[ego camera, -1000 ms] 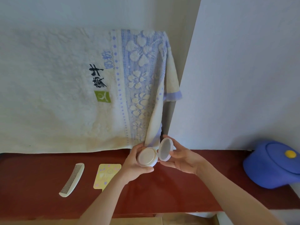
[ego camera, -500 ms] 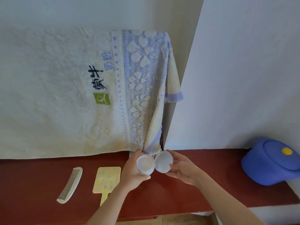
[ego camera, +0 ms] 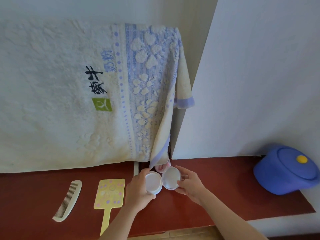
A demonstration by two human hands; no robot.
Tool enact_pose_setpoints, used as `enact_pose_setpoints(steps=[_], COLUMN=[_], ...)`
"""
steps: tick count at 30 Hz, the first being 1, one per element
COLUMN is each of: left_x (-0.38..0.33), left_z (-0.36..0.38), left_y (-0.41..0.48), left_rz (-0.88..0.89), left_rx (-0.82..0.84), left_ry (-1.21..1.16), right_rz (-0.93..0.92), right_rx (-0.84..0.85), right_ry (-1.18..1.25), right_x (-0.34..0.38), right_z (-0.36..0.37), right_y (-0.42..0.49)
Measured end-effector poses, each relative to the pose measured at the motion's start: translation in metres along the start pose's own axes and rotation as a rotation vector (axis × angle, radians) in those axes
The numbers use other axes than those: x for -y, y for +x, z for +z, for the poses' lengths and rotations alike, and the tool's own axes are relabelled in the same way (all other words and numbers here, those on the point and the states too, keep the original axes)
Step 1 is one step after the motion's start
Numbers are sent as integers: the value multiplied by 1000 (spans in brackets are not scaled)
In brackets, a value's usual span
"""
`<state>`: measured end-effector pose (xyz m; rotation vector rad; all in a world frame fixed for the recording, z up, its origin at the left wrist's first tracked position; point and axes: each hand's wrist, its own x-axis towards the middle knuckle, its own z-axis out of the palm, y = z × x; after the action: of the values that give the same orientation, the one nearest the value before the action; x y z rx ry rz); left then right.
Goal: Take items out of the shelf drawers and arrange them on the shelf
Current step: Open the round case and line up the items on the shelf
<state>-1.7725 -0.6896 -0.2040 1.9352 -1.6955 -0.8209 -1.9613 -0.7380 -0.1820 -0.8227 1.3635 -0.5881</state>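
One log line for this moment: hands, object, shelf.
left hand: holds small white round compact base | right hand: holds its hinged lid open | red-brown shelf: white comb, yellow hand mirror

Compact [ego camera: 161, 180] lowered to the shelf [ego camera: 225, 179] (apparently), opened flatter.

A dark red shelf [ego camera: 216, 196] carried a white comb [ego camera: 68, 200] at its left, a yellow hand mirror [ego camera: 109, 194] just beside it, and a blue lidded container [ego camera: 287, 172] well apart at the right end
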Motion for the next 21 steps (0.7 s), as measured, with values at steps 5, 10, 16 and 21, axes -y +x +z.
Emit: enact_pose_setpoints(steps=[5, 10, 16, 21], left_x=[6, 6, 6, 10], left_z=[2, 2, 0, -6], left_y=[1, 2, 5, 2], left_rz=[3, 24, 54, 41], left_rx=[22, 10, -9, -102], left_ry=[36, 153, 318, 384], right_rz=[1, -18, -80, -359], right_rx=[-23, -17, -162, -302], right_ry=[-57, -203, -421, -811], right_x=[-2, 6, 7, 21], right_z=[2, 1, 2, 11], right_y=[0, -4, 0, -9])
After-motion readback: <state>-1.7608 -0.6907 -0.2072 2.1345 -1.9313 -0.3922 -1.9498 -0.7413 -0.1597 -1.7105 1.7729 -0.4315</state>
